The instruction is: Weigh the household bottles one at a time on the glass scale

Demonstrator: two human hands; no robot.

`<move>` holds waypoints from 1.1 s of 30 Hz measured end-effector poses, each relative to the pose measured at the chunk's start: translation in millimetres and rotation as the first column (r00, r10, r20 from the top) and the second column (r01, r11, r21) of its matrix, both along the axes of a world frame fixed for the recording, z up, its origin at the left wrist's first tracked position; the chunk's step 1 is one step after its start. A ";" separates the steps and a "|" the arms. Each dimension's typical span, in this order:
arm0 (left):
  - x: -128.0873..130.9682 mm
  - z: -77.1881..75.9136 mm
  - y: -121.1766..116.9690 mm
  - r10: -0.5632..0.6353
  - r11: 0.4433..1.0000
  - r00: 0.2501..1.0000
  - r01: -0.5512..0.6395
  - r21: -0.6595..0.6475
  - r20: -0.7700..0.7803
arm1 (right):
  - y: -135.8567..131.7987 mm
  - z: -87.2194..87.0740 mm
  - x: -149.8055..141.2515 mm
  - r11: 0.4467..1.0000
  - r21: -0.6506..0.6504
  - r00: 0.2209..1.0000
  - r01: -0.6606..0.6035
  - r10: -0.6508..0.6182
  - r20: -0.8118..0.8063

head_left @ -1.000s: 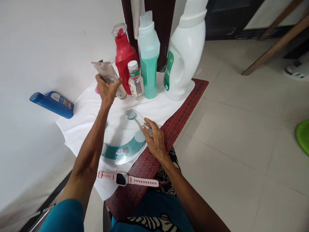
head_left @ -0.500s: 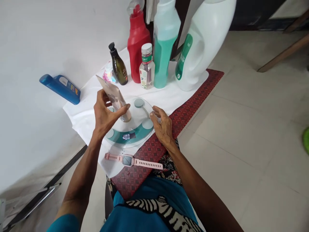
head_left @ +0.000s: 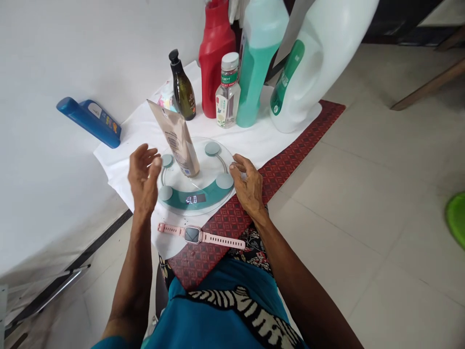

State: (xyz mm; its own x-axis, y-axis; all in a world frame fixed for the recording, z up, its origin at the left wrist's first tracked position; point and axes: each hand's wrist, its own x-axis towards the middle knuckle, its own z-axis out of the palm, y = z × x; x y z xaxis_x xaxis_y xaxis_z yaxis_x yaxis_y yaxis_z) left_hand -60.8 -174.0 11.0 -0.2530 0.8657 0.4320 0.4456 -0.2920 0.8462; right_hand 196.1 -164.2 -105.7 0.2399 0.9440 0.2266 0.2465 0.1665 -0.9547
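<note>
A beige squeeze tube [head_left: 178, 140] stands cap-down on the round glass scale [head_left: 194, 186], its flat end leaning up to the left. Figures glow on the scale's display, too blurred to read surely. To the left of the tube, my left hand [head_left: 143, 177] is apart from it, fingers curved and spread, holding nothing. At the scale's right edge rests my right hand [head_left: 247, 182], fingers loosely bent and apart, with nothing in it. In front of the scale lies a watch with a pink strap [head_left: 192, 235].
Behind the scale stand a dark pump-shaped bottle [head_left: 183, 92], a red bottle [head_left: 216, 58], a small clear bottle [head_left: 228, 94], a green-liquid bottle [head_left: 256, 72] and a large white jug [head_left: 323, 63]. A blue bottle [head_left: 90, 121] leans by the wall. The red-patterned table edge [head_left: 283, 167] runs diagonally.
My left hand has let go of the tube and drawn back to the left. The tube now stands by itself on the scale. My right hand has hardly moved.
</note>
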 end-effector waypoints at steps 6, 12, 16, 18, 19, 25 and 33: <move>-37.5 -17.7 -36.2 0.348 0.937 0.926 -0.337 -0.095 0.147 | 0.3 0.8 0.3 1.000 -0.010 1.000 0.017 -0.017 0.026; -34.2 -28.0 -38.8 0.280 0.953 0.953 -0.261 -0.155 0.115 | -1.1 1.7 0.8 1.000 -0.021 0.999 0.013 -0.012 0.030; -3.0 -26.4 -13.8 0.069 0.992 0.997 -0.074 -0.107 -0.047 | -1.3 1.6 0.9 1.000 -0.020 0.999 0.021 -0.020 0.041; 15.9 -26.9 1.4 -0.027 0.995 0.990 0.014 -0.094 -0.138 | -1.0 1.4 1.0 1.000 -0.012 0.999 0.028 -0.028 0.047; 24.4 -27.8 8.1 -0.055 0.994 0.983 0.038 -0.100 -0.176 | -0.9 1.3 1.1 0.999 -0.007 0.998 0.032 -0.031 0.049; 43.8 -29.9 26.3 0.005 0.975 0.983 -0.046 -0.217 -0.185 | -1.6 0.8 2.2 0.999 0.002 0.999 0.034 -0.034 0.033; -46.4 2.4 112.6 0.326 0.944 0.921 -0.328 0.028 -0.213 | -2.3 0.7 4.2 0.999 -0.016 0.999 0.033 -0.032 0.039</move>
State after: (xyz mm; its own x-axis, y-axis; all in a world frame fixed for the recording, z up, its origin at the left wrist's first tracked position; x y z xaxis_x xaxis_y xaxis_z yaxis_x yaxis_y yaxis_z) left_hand -107.3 -61.4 13.5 -0.4262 0.7539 0.5000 0.6842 -0.0930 0.7234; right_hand 200.4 -166.6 -105.0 0.2616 0.9397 0.2204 0.2884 0.1418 -0.9470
